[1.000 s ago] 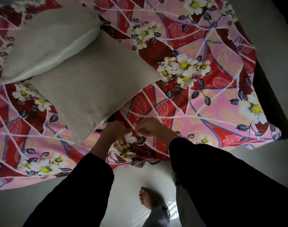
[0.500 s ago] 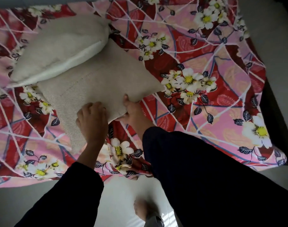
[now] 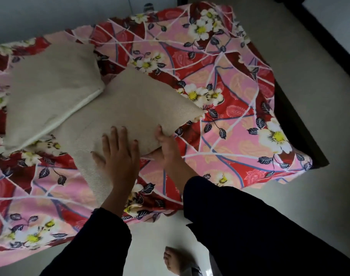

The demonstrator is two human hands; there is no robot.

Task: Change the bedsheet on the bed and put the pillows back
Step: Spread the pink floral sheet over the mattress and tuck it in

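Observation:
A pink and red floral bedsheet (image 3: 230, 120) covers the bed. Two beige pillows lie on it. The far pillow (image 3: 50, 90) rests at the left, overlapping the near pillow (image 3: 134, 102), which lies across the middle. My left hand (image 3: 118, 154) presses flat on the near pillow's front part, fingers spread. My right hand (image 3: 166, 144) grips that pillow's near right edge, with the thumb on top and the fingers hidden underneath.
A pale floor (image 3: 319, 196) surrounds the bed at the right and front. A dark bed frame edge (image 3: 293, 124) shows along the right side. My bare foot (image 3: 176, 261) stands on the floor close to the bed's front edge.
Both hands left the sheet's front edge and moved up to the near pillow. The left hand flattened on top while the right took hold of the pillow's edge.

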